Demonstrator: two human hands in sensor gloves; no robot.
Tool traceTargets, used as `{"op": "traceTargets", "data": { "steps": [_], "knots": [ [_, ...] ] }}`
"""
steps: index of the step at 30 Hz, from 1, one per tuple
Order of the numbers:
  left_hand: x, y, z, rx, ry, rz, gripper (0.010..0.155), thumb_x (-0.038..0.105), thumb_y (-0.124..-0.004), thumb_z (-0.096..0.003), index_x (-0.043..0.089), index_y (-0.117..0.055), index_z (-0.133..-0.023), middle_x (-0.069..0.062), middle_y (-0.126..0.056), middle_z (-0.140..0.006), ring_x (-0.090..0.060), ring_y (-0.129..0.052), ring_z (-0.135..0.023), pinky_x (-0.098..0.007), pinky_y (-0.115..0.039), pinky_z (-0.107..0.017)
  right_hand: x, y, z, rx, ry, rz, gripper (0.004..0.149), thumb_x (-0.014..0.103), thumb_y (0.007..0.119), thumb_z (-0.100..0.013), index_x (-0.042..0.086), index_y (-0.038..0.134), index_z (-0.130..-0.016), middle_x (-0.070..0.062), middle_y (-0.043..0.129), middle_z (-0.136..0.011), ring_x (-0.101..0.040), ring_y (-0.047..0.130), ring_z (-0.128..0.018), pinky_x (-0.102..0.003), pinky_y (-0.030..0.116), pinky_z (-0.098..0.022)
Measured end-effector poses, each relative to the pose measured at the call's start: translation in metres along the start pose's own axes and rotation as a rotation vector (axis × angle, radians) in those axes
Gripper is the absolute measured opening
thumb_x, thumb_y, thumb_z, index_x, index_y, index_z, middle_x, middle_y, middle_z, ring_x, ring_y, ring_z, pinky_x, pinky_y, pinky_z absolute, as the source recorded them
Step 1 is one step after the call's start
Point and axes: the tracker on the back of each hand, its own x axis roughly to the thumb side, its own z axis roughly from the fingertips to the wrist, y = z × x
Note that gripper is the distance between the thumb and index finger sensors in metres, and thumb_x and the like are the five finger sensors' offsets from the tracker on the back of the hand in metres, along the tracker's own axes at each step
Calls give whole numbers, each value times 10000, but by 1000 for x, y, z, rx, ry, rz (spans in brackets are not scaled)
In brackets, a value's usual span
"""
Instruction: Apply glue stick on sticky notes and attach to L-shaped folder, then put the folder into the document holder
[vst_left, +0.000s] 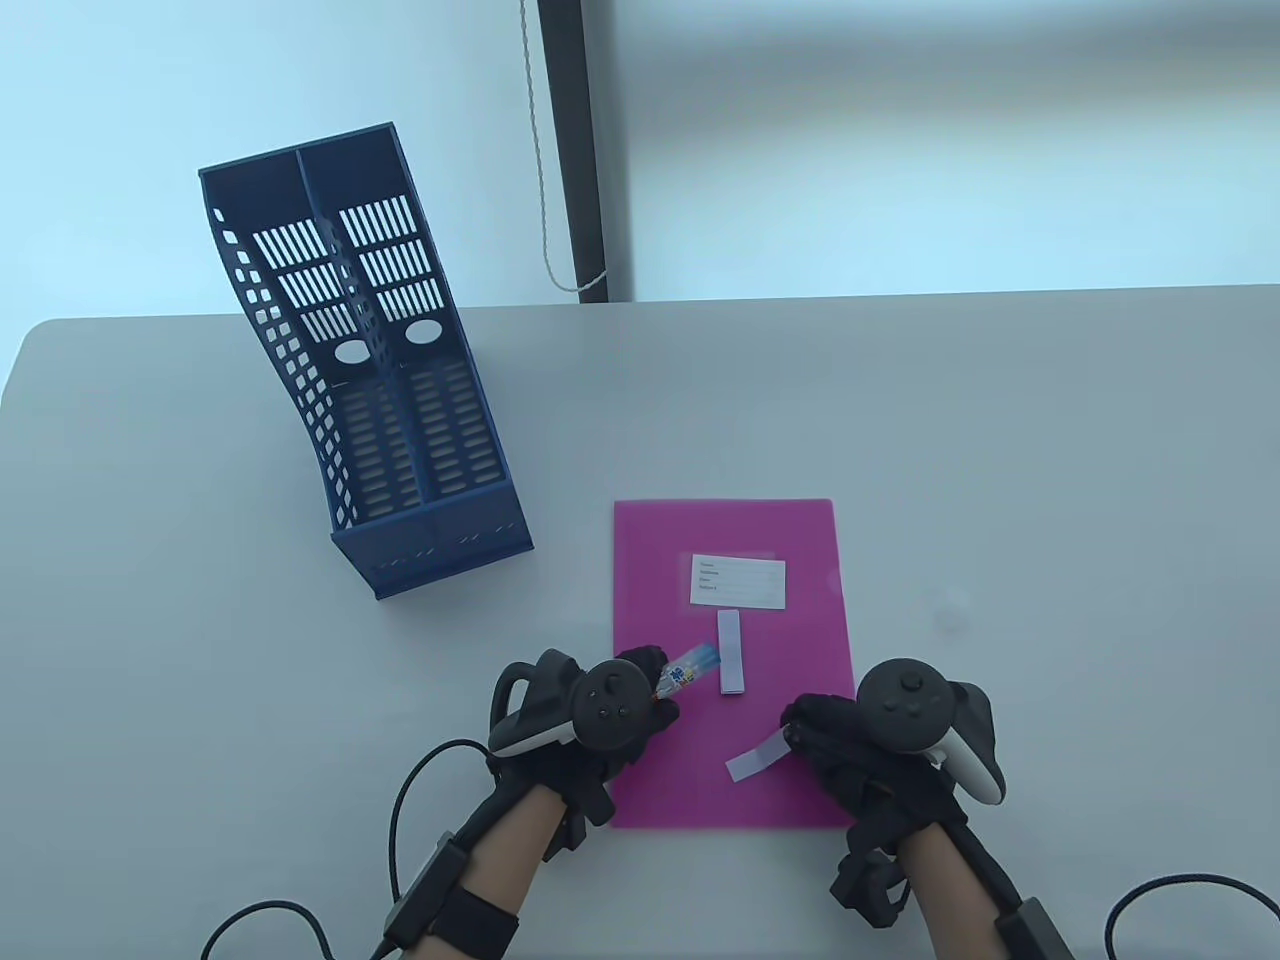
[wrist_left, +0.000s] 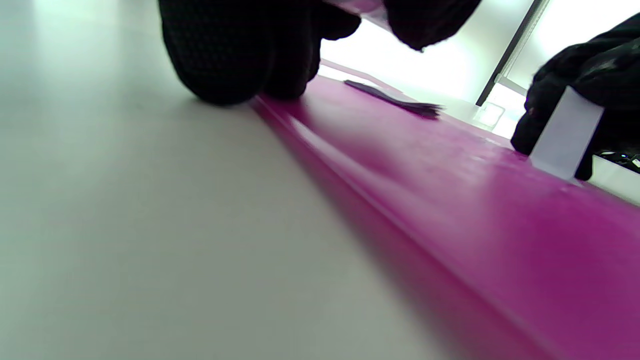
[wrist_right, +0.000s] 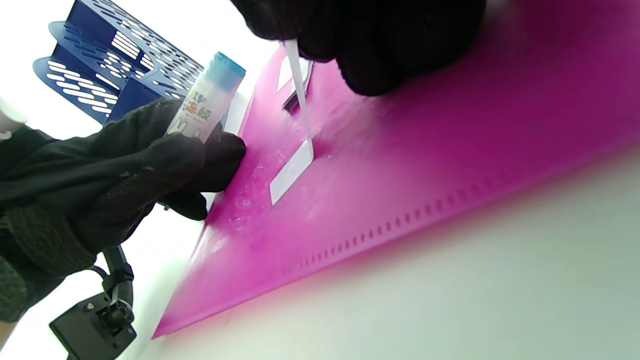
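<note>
A magenta L-shaped folder (vst_left: 790, 640) (wrist_left: 500, 240) (wrist_right: 450, 150) lies flat on the table with a white label (vst_left: 738, 582) on it. A narrow pad of pale sticky notes (vst_left: 732, 653) (wrist_left: 395, 99) lies below the label. My left hand (vst_left: 640, 690) (wrist_right: 150, 165) grips a glue stick (vst_left: 688, 672) (wrist_right: 205, 100) at the folder's left edge, blue end pointing toward the pad. My right hand (vst_left: 805, 730) (wrist_left: 575, 75) pinches one single sticky note (vst_left: 757, 762) (wrist_left: 565, 135) (wrist_right: 295, 165), whose free end touches the folder's lower part.
A blue two-slot document holder (vst_left: 360, 360) (wrist_right: 100, 65) stands at the table's back left, open upward. Glove cables (vst_left: 400, 830) trail off the near edge. A dark post (vst_left: 585, 150) and a cord hang behind the table.
</note>
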Motion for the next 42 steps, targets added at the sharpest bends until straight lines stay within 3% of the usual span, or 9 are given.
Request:
{"op": "traceTargets", "data": {
  "steps": [11,18,38,42],
  "knots": [
    [-9,-2,4,33,-28,82,620,399,-633,-604,-13,-494,-1046,-269,-708,-1035,-351,-781,-809,-400,-813,-505,-2,0,2,-11,40,-104,342,156,626,-603,6,727,-893,-336,801,-904,-521,707,-723,-709,250,-615],
    [-10,-3,4,36,-33,88,619,395,-631,-605,-17,-496,-1045,-279,-706,-1034,-361,-779,-810,-407,-812,-504,-1,3,5,-63,39,-77,340,165,615,-603,14,720,-889,-320,811,-890,-503,722,-709,-706,266,-615],
    [-13,-3,5,36,-30,123,619,393,-634,-605,-15,-483,-1046,-276,-695,-1038,-356,-770,-816,-395,-819,-487,-12,2,12,-16,-27,-249,335,179,626,-595,86,746,-894,-343,761,-1001,-526,669,-792,-667,175,-623],
    [-13,-3,5,36,-31,120,619,393,-632,-606,-16,-482,-1046,-279,-694,-1038,-358,-769,-816,-396,-818,-487,-8,0,12,-29,-23,-199,327,186,624,-606,118,729,-908,-347,770,-996,-530,688,-790,-684,205,-628]
  ]
}}
